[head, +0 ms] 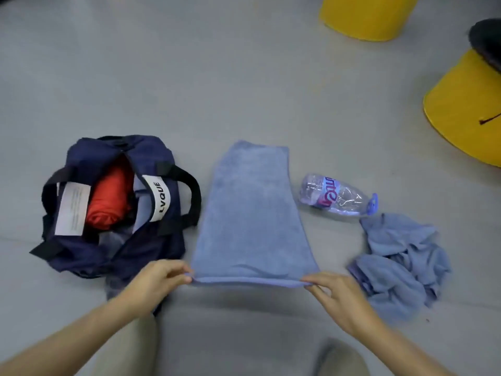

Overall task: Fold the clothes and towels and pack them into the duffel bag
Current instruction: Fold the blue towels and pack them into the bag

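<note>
The navy duffel bag (116, 207) sat open at the left of the grey floor (244, 77), an orange garment (109, 202) inside. The left hand (154, 283) pinched the near left corner of the flat blue towel (253, 213); the right hand (336, 297) pinched its near right corner. Beyond lay a plastic bottle (336, 198) on its side, touching a crumpled blue cloth (398, 261).

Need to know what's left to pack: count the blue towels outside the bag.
2. One flat towel in the middle, left hand and right hand pinching its near corners; one crumpled heap at right, by the bottle. It may hide more.
</note>
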The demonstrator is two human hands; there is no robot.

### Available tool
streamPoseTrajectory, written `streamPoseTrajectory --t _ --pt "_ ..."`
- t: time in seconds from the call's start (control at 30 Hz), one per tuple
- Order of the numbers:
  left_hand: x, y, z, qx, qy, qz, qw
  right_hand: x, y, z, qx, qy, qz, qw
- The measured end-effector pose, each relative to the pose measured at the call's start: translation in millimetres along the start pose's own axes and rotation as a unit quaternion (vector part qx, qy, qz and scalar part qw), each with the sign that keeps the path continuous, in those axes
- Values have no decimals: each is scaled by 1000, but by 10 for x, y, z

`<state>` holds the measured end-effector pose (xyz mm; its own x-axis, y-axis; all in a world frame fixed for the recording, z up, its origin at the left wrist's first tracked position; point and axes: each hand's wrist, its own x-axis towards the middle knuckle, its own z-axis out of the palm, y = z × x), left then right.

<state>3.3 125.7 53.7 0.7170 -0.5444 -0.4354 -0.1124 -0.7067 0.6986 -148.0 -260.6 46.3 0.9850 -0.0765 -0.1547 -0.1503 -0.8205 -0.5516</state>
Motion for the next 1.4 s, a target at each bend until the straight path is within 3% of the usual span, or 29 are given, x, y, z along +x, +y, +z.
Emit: streamPoseTrajectory --t 0.1,0.2,0.33,0.4,0.47,0.6,0.7,0.77,0.9,1.07,1.23,1.4 --pt "39 -420 524 110 -100 10 989 -171 348 585 -39 -65 -9 997" --pt "-42 -719 852 246 -161 80 952 -431 460 941 -63 -106 -60 991" --pt "-234 -1107 984 306 -228 114 917 -794 394 1176 -44 -157 -82 983" --pt "-263 -846 844 297 -246 138 912 -856 343 1173 -59 -218 -88 970" --pt "-184 -493 685 308 -228 136 914 -849 293 1121 -95 -264 -76 957" --pt "384 -138 362 320 -223 154 908 -339 186 857 -135 -219 -84 963" --pt "1183 110 32 316 -110 135 932 442 142 574 -177 -159 -102 966" --pt "1814 343 -205 304 -16 118 945 1068 62 370 -186 -169 -111 962" --pt "2703 506 -469 254 89 29 963 2186 -13 165 -205 -179 -29 962" --pt "3112 403 -411 262 79 -7 962 2782 153 496 -176 -180 52 966" --pt "3321 174 -361 243 45 9 969 2747 360 784 -190 -188 41 963" --pt "3483 96 -250 228 80 29 970 2838 406 748 -188 -62 3 980"
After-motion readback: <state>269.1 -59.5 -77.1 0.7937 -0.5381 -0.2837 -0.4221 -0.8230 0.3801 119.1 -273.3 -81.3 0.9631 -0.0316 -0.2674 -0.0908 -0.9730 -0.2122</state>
